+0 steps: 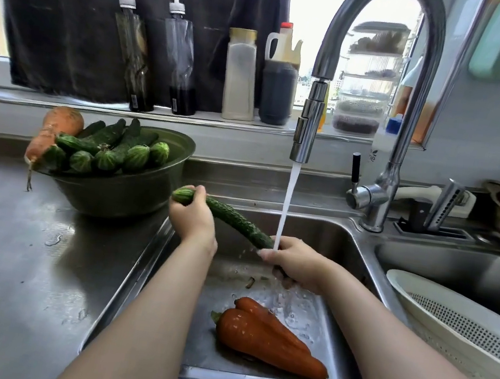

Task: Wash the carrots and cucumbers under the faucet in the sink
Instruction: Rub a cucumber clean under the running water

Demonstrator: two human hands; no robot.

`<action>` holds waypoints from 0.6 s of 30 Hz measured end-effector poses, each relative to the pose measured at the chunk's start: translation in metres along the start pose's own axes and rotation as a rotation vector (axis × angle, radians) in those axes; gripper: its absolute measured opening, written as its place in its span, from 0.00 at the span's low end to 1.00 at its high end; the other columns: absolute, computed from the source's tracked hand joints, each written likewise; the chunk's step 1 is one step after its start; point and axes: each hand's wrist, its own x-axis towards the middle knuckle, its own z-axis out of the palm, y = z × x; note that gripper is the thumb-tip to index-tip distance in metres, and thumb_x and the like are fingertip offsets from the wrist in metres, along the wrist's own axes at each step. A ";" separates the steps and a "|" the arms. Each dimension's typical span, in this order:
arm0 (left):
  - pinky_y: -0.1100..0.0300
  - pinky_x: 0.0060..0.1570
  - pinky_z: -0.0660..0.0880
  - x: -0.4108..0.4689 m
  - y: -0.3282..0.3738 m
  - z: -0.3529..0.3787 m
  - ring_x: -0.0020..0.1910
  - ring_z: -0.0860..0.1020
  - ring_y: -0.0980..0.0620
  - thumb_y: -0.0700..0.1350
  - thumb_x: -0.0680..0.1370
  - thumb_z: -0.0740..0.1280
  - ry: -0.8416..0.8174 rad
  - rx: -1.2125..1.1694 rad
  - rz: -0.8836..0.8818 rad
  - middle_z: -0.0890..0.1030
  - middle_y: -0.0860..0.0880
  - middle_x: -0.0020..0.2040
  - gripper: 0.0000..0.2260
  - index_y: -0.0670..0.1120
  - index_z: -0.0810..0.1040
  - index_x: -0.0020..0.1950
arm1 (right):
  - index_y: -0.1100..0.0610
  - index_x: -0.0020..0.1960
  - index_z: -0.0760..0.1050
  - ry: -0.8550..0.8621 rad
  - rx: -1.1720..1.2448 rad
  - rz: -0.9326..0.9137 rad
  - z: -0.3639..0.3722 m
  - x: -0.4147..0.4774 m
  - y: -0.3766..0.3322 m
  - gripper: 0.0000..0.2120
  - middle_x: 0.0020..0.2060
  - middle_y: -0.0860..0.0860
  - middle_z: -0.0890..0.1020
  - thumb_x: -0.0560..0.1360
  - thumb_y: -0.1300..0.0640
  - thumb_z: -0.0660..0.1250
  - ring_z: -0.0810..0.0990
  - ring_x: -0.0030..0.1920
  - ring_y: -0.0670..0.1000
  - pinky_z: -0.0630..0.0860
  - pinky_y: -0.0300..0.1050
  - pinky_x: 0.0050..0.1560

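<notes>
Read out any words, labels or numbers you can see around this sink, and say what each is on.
"ne": the end of a word on the white bottle; the rest is not visible.
Stickers on the left squeeze bottle and the right squeeze bottle: too small to read.
Nothing else is legible.

The shiny metal counter (3,266) filled the left of the frame, with water drops on it. A green bowl (120,199) sat on it, upper left. Two carrots (267,344) lay on the sink (333,234) bottom, lower middle. A white basket (464,328) rested on the sink's rim at the right.
</notes>
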 end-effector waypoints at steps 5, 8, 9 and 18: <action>0.55 0.43 0.77 0.001 0.006 -0.001 0.40 0.79 0.46 0.56 0.86 0.58 0.028 -0.033 -0.068 0.81 0.46 0.41 0.15 0.48 0.70 0.44 | 0.55 0.47 0.76 0.123 -0.160 -0.056 0.016 0.005 -0.008 0.19 0.35 0.51 0.75 0.84 0.41 0.58 0.71 0.28 0.47 0.68 0.41 0.29; 0.57 0.39 0.76 -0.002 0.009 -0.001 0.33 0.77 0.49 0.56 0.86 0.56 0.012 -0.030 -0.048 0.78 0.46 0.38 0.16 0.47 0.68 0.44 | 0.49 0.50 0.71 0.130 -0.374 -0.104 0.019 0.004 -0.010 0.12 0.44 0.55 0.74 0.87 0.49 0.52 0.74 0.36 0.52 0.74 0.48 0.37; 0.56 0.40 0.77 -0.004 0.009 -0.001 0.32 0.77 0.51 0.55 0.87 0.56 -0.007 -0.021 -0.055 0.77 0.47 0.37 0.16 0.47 0.68 0.44 | 0.51 0.51 0.69 0.110 -0.437 -0.107 0.016 0.002 -0.011 0.10 0.45 0.57 0.75 0.87 0.55 0.51 0.75 0.37 0.54 0.77 0.52 0.38; 0.40 0.61 0.78 -0.052 -0.009 0.006 0.59 0.79 0.40 0.45 0.87 0.58 -0.708 0.345 -0.429 0.79 0.38 0.58 0.12 0.45 0.80 0.52 | 0.51 0.51 0.77 0.078 -0.232 0.000 -0.006 0.006 0.014 0.07 0.42 0.52 0.83 0.75 0.58 0.73 0.83 0.41 0.50 0.82 0.44 0.42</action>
